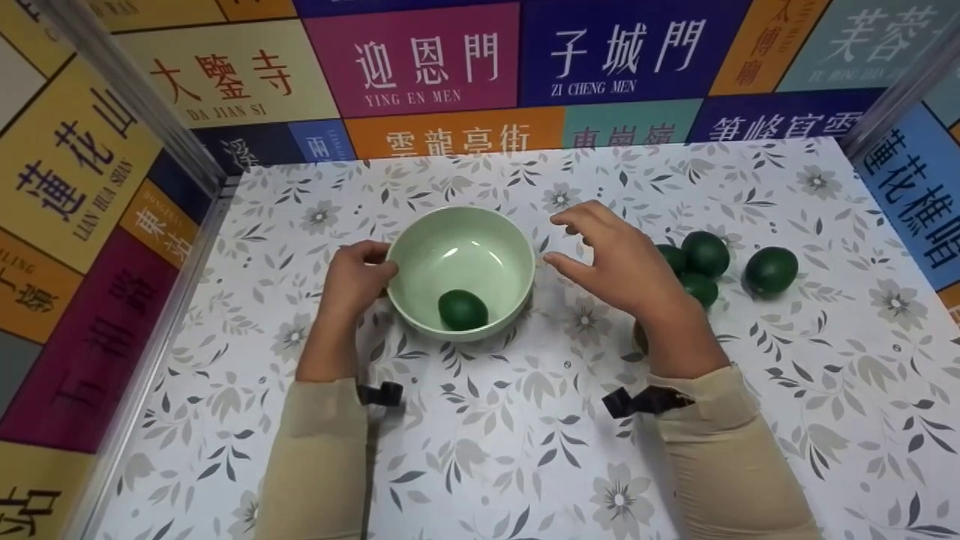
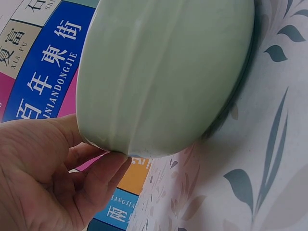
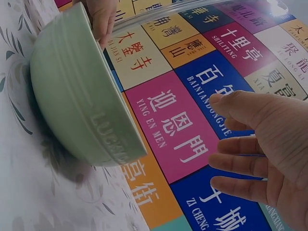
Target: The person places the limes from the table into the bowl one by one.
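Observation:
A pale green bowl (image 1: 462,259) stands on the table, one smooth dark green oval fruit (image 1: 463,310) lying inside against its near wall. At the bowl's left rim, my left hand (image 1: 354,276) pinches the edge between thumb and fingers; the left wrist view shows this hand (image 2: 62,178) at the bowl's outer wall (image 2: 163,72). My right hand (image 1: 619,259) is just right of the bowl, apart from it, with thumb and fingers spread and nothing between them. In the right wrist view, raised lettering marks the bowl's side (image 3: 72,86).
Several more dark green fruits (image 1: 771,270) lie to the right, some partly hidden behind my right hand. A small brown thing (image 1: 640,337) shows beside the right wrist. The table (image 1: 480,450) has a floral cover, and panels with lettering (image 1: 420,64) stand behind and at both sides.

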A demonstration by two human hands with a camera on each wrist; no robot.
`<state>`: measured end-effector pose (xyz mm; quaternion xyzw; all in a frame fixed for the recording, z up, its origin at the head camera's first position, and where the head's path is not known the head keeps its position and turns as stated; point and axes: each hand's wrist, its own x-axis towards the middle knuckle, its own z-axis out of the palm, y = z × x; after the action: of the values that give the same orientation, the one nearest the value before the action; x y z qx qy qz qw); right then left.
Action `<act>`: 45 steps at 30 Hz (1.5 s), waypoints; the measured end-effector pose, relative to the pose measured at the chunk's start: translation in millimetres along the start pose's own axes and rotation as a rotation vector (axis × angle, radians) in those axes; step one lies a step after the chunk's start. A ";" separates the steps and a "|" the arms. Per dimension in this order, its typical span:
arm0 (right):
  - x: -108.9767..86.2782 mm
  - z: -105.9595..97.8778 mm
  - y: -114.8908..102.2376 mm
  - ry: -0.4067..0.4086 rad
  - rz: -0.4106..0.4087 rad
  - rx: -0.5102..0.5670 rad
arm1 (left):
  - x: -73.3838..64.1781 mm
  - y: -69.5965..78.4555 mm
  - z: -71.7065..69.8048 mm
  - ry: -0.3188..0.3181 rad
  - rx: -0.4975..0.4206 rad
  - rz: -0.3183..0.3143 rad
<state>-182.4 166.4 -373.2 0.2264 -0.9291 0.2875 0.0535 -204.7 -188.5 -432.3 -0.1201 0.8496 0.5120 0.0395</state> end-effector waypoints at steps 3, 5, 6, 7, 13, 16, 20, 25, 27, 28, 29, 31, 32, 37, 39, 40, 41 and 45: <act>-0.6 -3.2 3.0 0.007 0.012 0.000 | 0.5 -0.6 -0.2 0.001 0.003 0.006; -1.4 -5.4 5.5 0.024 0.013 -0.002 | 0.4 -0.8 -0.1 -0.001 -0.003 0.007; -2.0 -6.4 7.0 0.033 0.013 -0.002 | 0.3 -0.9 -0.1 -0.001 -0.008 0.006; -2.5 -7.5 8.5 0.042 0.012 -0.001 | 0.2 -0.8 -0.1 -0.002 -0.009 0.006; -4.5 -13.3 18.0 0.083 0.025 0.012 | -0.9 0.1 0.7 0.004 -0.013 -0.009; -5.6 -16.3 21.7 0.092 0.047 0.021 | -0.8 0.9 1.3 0.009 -0.009 -0.016; -6.6 -20.2 26.2 0.097 0.071 0.025 | -0.5 1.5 1.1 0.010 -0.008 -0.018; -8.2 -23.4 31.4 0.100 0.096 0.017 | -0.5 1.3 1.0 0.010 -0.006 -0.025; -8.9 -24.8 32.8 0.097 0.107 0.012 | -0.3 1.1 1.1 0.010 -0.008 -0.023; -9.3 -25.8 33.2 0.094 0.115 0.010 | -0.4 1.1 1.0 0.010 -0.009 -0.020; -9.8 -26.8 33.5 0.088 0.126 0.009 | -0.6 1.1 1.1 0.011 -0.009 -0.018; -10.3 -28.8 33.9 0.075 0.150 0.011 | -0.8 1.1 1.1 0.012 -0.010 -0.017; -10.5 -29.8 34.0 0.067 0.162 0.012 | -0.9 0.9 1.1 0.014 -0.011 -0.016; -12.7 -33.7 38.1 0.068 0.191 0.032 | -2.0 0.9 1.1 0.007 -0.034 -0.016; -13.4 -34.6 40.7 0.082 0.187 0.040 | -2.0 1.1 1.5 0.005 -0.045 -0.020; -13.4 -35.0 41.9 0.090 0.181 0.043 | -2.0 1.1 1.6 0.005 -0.047 -0.022; -13.6 -35.3 43.2 0.097 0.176 0.044 | -2.0 1.0 1.7 0.005 -0.049 -0.025; -13.6 -37.0 47.7 0.110 0.161 0.043 | -1.2 0.6 1.2 0.012 -0.031 -0.034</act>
<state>-192.9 227.3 -369.9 0.1357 -0.9336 0.3228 0.0763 -203.7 -186.9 -432.1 -0.1383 0.8396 0.5237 0.0412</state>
